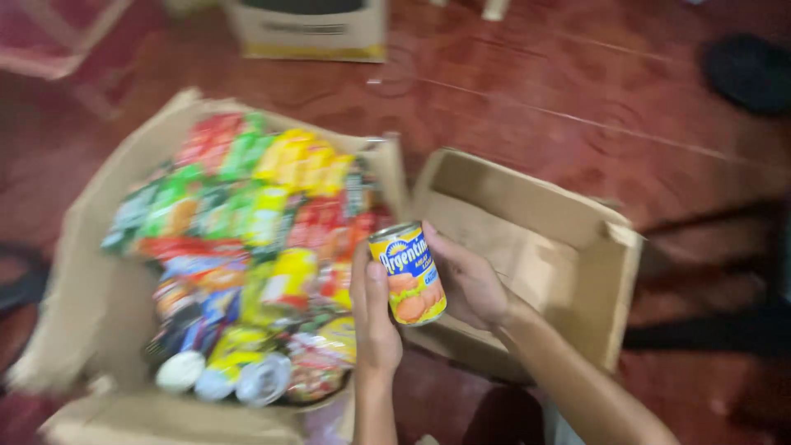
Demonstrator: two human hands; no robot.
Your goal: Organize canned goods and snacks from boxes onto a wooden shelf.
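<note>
Two hands on one tin: left hand (375,317) wrapped around the near side of the small can (408,274), fingers (377,284) curled and pressed to the yellow label, thumb up along it; right hand (470,284) cupped behind the far side, fingers closed on the wall, tips hidden behind the can. Held upright, a little tilted, in the air between the two boxes and above the floor, not resting on anything.

Probably rigid and rather heavy for its size, being a sealed metal tin with contents. Smooth, glossy label, so likely a bit slippery under a loose grip. Not fragile, though perhaps easy to dent if dropped on the hard floor. Best hold judged to be around the cylindrical wall at mid-height, or by the raised rims at top and bottom.

Just to the left, a full cardboard box (86,247) packed with colourful packets (247,214) and a few tins lying on their side (264,379). To the right, an empty cardboard box (568,247) standing open. Under everything, a dark red floor (577,107); another carton (313,33) farther away at the top.
</note>
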